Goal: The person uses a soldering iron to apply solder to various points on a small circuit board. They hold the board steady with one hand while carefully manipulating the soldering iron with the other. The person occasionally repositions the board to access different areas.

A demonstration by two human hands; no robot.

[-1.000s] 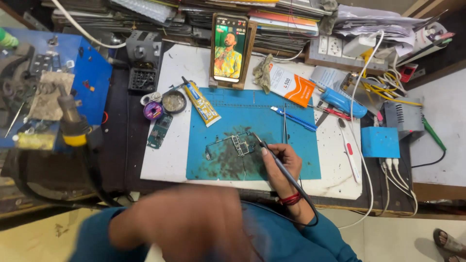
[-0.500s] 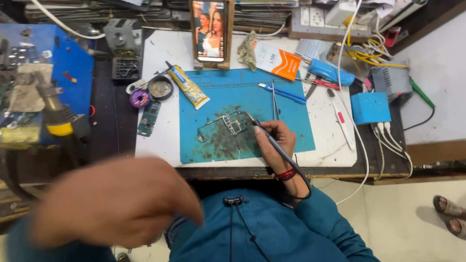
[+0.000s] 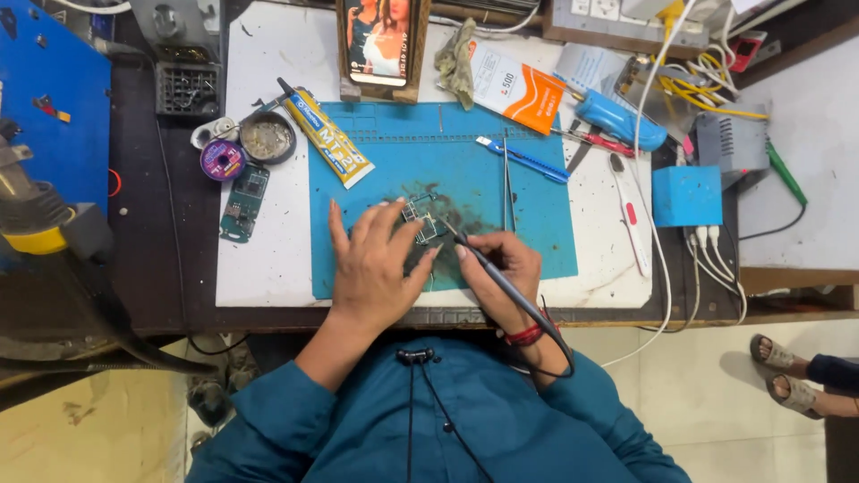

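1. Here, far left on the dark bench (image 3: 152,259), sits a blue box (image 3: 63,116), and below it a tool with a yellow band (image 3: 36,234).
2. Next come a small black tray (image 3: 188,89), a round tin (image 3: 267,139), a purple reel (image 3: 221,161) and a little green board (image 3: 242,204).
3. A yellow glue tube (image 3: 324,136) lies tilted, its end on the blue mat (image 3: 537,224).
4. The left hand (image 3: 376,268) lies flat on the mat. Its fingers (image 3: 389,224) are spread and loose, pressing down on a small circuit board (image 3: 420,219) in the middle of the mat.
5. A phone (image 3: 380,40) stands at the back, just behind the mat.
6. The right hand (image 3: 497,277) is just beside the left. Its fingers (image 3: 474,259) are closed around a dark soldering pen (image 3: 488,268). The pen's tip touches the small board.
7. Thin tweezers (image 3: 506,179) and a blue pen tool (image 3: 523,159) lie on the mat.
8. Further right are an orange packet (image 3: 519,89), a blue box-shaped plug block (image 3: 686,195) and white cables (image 3: 707,259).
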